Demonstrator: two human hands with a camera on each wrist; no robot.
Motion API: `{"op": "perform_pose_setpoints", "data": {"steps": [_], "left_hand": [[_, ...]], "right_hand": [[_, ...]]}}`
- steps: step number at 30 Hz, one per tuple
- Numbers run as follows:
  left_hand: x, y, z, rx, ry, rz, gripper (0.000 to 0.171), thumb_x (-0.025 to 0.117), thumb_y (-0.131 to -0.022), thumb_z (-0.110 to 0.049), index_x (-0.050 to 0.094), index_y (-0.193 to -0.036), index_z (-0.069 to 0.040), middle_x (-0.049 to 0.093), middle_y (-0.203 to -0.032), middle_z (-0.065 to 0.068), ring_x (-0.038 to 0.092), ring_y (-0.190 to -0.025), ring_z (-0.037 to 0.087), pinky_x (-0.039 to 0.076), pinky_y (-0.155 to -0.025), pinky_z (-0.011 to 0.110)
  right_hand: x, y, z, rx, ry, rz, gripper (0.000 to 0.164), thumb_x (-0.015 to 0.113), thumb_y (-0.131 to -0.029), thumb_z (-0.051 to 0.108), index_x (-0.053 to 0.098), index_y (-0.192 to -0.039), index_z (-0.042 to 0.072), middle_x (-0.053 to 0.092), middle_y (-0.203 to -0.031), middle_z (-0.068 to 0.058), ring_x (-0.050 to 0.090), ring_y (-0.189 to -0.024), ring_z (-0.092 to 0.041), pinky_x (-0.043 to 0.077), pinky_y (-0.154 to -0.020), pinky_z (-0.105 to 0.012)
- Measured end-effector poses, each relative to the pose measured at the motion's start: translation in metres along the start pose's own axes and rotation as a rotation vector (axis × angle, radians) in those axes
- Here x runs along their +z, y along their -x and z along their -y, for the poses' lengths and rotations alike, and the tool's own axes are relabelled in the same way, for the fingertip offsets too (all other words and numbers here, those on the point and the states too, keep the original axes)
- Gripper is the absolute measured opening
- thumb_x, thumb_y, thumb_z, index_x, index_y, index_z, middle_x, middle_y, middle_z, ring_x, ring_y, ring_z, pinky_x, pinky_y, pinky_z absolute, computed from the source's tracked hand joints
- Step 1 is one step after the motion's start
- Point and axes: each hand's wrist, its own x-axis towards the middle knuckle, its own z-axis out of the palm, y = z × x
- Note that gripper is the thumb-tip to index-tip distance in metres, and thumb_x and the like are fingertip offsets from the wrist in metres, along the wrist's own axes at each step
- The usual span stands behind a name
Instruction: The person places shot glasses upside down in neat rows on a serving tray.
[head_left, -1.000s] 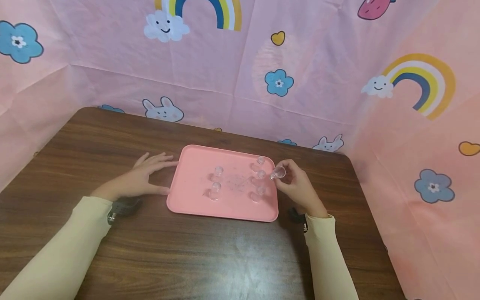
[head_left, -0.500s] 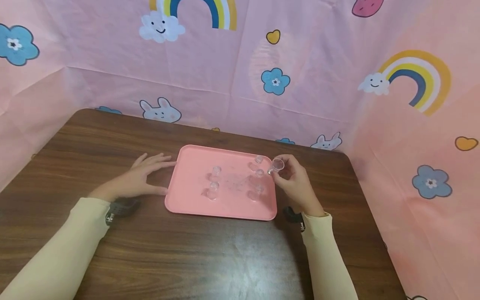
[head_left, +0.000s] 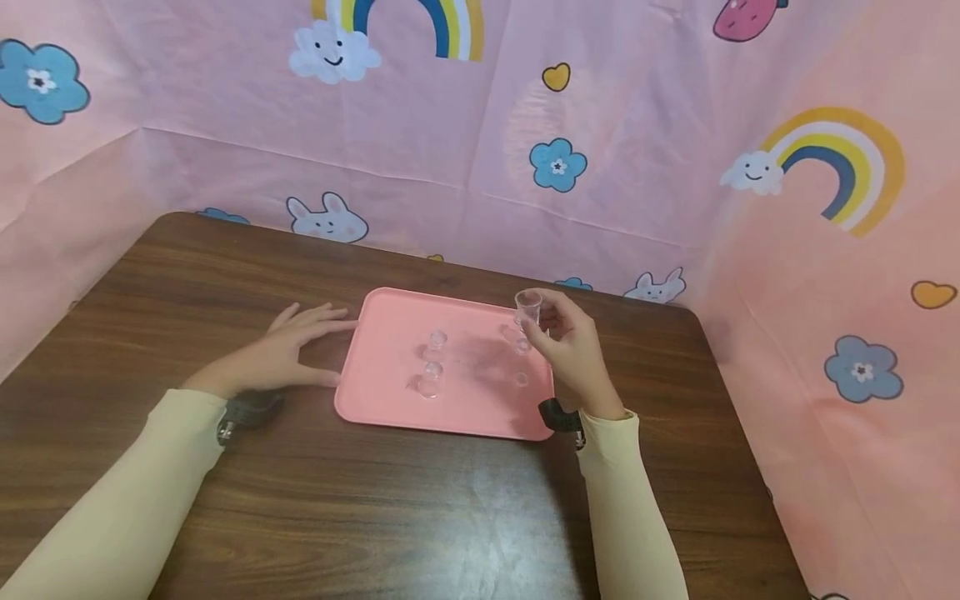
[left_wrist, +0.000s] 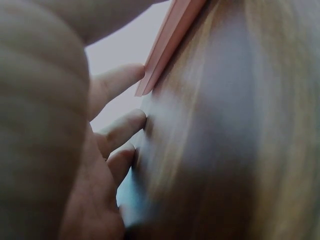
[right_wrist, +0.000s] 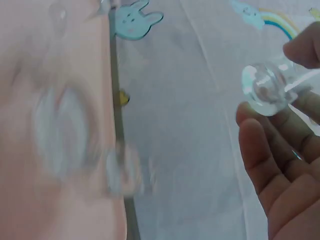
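Note:
In the head view my right hand (head_left: 572, 340) pinches a small clear shot glass (head_left: 528, 307) between thumb and fingers, over the far right corner of the pink tray (head_left: 390, 408). Its wide mouth faces up. The right wrist view shows the thick round base of that shot glass (right_wrist: 262, 90) close to the fingertips. Several more clear glasses (head_left: 432, 371) stand upside down on the tray in two rows; the right hand partly hides the right row. My left hand (head_left: 273, 354) lies with straight, spread fingers, thumb and forefinger at the tray's left edge (left_wrist: 162, 50).
The tray rests on a dark brown wooden table (head_left: 360, 508). Pink cloth (head_left: 420, 142) printed with rainbows, flowers and rabbits hangs behind the table and along both sides. Black straps with metal clasps show at both wrists.
My right hand has moved left and away from me with the shot glass, from beside the tray's right edge to over its far corner. The glass has tipped upright. The left hand stays put.

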Motion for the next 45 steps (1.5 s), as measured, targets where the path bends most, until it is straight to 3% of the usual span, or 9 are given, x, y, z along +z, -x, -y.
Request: {"op": "perform_pose_setpoints", "data": {"steps": [5, 12, 15, 19, 22, 27, 31, 36, 45], "left_hand": [[0.003, -0.002, 0.002, -0.001, -0.011, 0.008, 0.085, 0.076, -0.070, -0.057, 0.042, -0.143, -0.029, 0.029, -0.153, 0.004, 0.016, -0.144, 0.029, -0.006, -0.114, 0.051], [0.003, -0.002, 0.002, -0.010, -0.005, 0.012, 0.087, 0.076, -0.070, -0.058, 0.041, -0.144, -0.028, 0.029, -0.153, 0.003, 0.016, -0.144, 0.028, -0.007, -0.115, 0.049], [0.001, 0.000, 0.001, -0.005, -0.007, -0.001, 0.088, 0.076, -0.070, -0.057, 0.041, -0.144, -0.026, 0.030, -0.153, 0.005, 0.016, -0.144, 0.029, -0.005, -0.115, 0.050], [0.000, 0.001, 0.001, -0.005, -0.013, -0.006, 0.087, 0.076, -0.071, -0.056, 0.040, -0.144, -0.026, 0.030, -0.153, 0.005, 0.016, -0.144, 0.029, -0.005, -0.115, 0.051], [-0.001, 0.000, 0.002, -0.012, -0.012, 0.001, 0.087, 0.076, -0.071, -0.056, 0.039, -0.145, -0.027, 0.029, -0.154, 0.004, 0.015, -0.144, 0.029, -0.006, -0.115, 0.050], [-0.001, 0.000, 0.001, -0.023, -0.005, 0.009, 0.088, 0.076, -0.070, -0.057, 0.040, -0.145, -0.027, 0.029, -0.154, 0.003, 0.015, -0.144, 0.029, -0.006, -0.115, 0.050], [0.001, -0.001, 0.000, -0.032, -0.003, 0.016, 0.089, 0.076, -0.069, -0.058, 0.040, -0.144, -0.028, 0.029, -0.154, 0.003, 0.014, -0.144, 0.028, -0.007, -0.115, 0.050], [0.001, -0.001, -0.001, -0.029, -0.007, 0.016, 0.088, 0.076, -0.070, -0.057, 0.040, -0.144, -0.027, 0.029, -0.154, 0.005, 0.014, -0.144, 0.029, -0.007, -0.114, 0.052], [0.000, 0.000, -0.002, -0.048, -0.004, 0.021, 0.088, 0.076, -0.069, -0.058, 0.040, -0.144, -0.029, 0.029, -0.154, 0.003, 0.014, -0.145, 0.028, -0.007, -0.115, 0.051]], "right_hand": [[0.017, -0.012, 0.003, -0.033, -0.004, -0.048, 0.041, 0.063, -0.087, -0.004, 0.056, -0.127, -0.004, 0.063, -0.103, -0.018, 0.052, -0.077, -0.023, 0.043, -0.064, -0.027], [0.032, -0.018, -0.006, -0.048, 0.092, 0.044, 0.049, 0.067, -0.090, 0.016, 0.052, -0.137, 0.021, 0.062, -0.096, 0.000, 0.052, -0.078, -0.014, 0.047, -0.067, -0.030], [0.033, -0.018, -0.005, -0.009, 0.128, 0.082, 0.046, 0.070, -0.087, 0.021, 0.056, -0.130, 0.021, 0.062, -0.094, 0.004, 0.054, -0.077, -0.011, 0.050, -0.068, -0.028], [0.032, -0.018, -0.006, 0.073, 0.166, 0.081, 0.034, 0.075, -0.083, 0.022, 0.055, -0.109, 0.016, 0.060, -0.089, 0.005, 0.055, -0.075, -0.012, 0.051, -0.065, -0.028], [0.031, -0.018, -0.009, 0.071, 0.226, 0.069, 0.029, 0.076, -0.082, 0.023, 0.059, -0.105, 0.015, 0.059, -0.085, 0.005, 0.055, -0.073, -0.013, 0.050, -0.064, -0.028], [0.030, -0.017, -0.015, 0.031, 0.302, 0.041, 0.029, 0.073, -0.085, 0.025, 0.067, -0.111, 0.015, 0.057, -0.084, 0.005, 0.053, -0.069, -0.011, 0.049, -0.061, -0.026], [0.031, -0.015, -0.015, 0.063, 0.248, 0.021, 0.033, 0.072, -0.085, 0.023, 0.064, -0.116, 0.017, 0.055, -0.084, 0.004, 0.054, -0.072, -0.010, 0.051, -0.065, -0.025], [0.037, -0.015, -0.009, 0.101, 0.168, 0.016, 0.031, 0.073, -0.084, 0.019, 0.059, -0.111, 0.015, 0.057, -0.087, 0.003, 0.058, -0.080, -0.010, 0.053, -0.073, -0.026], [0.040, -0.016, -0.008, 0.059, 0.248, 0.062, 0.034, 0.058, -0.094, 0.010, 0.057, -0.128, 0.011, 0.059, -0.109, -0.004, 0.055, -0.089, -0.013, 0.051, -0.080, -0.029]]}}
